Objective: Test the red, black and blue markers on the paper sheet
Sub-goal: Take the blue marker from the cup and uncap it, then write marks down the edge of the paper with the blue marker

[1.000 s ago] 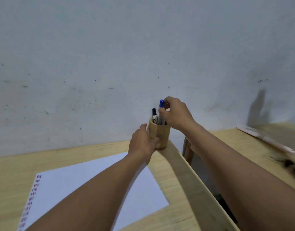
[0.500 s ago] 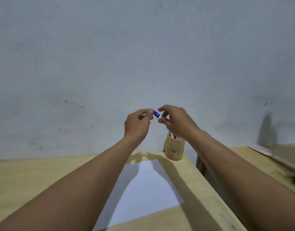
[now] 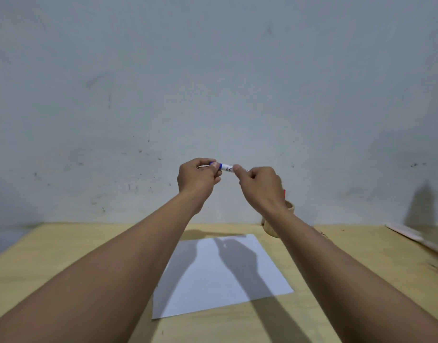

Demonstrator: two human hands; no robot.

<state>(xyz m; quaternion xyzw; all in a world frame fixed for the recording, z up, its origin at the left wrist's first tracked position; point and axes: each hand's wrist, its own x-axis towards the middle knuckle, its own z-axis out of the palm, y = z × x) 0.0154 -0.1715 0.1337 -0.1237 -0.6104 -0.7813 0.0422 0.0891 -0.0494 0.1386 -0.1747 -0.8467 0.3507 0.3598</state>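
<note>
I hold the blue marker (image 3: 225, 167) level in the air in front of the wall, well above the table. My left hand (image 3: 197, 176) pinches its blue cap end, and my right hand (image 3: 260, 184) grips the white barrel end. The white paper sheet (image 3: 228, 273) lies flat on the wooden table below, crossed by the shadows of my arms. The wooden pen holder (image 3: 272, 230) stands at the sheet's far right corner, mostly hidden behind my right wrist. A bit of red marker (image 3: 284, 193) sticks out above it. The black marker is hidden.
The light wooden table (image 3: 64, 248) runs up to a grey wall. A pale, long-handled object (image 3: 411, 235) lies on a second surface at the far right. The table's left edge shows at the far left.
The blue marker has come out of the holder and up in front of the wall. My left hand left the holder and took the cap end. The view has shifted.
</note>
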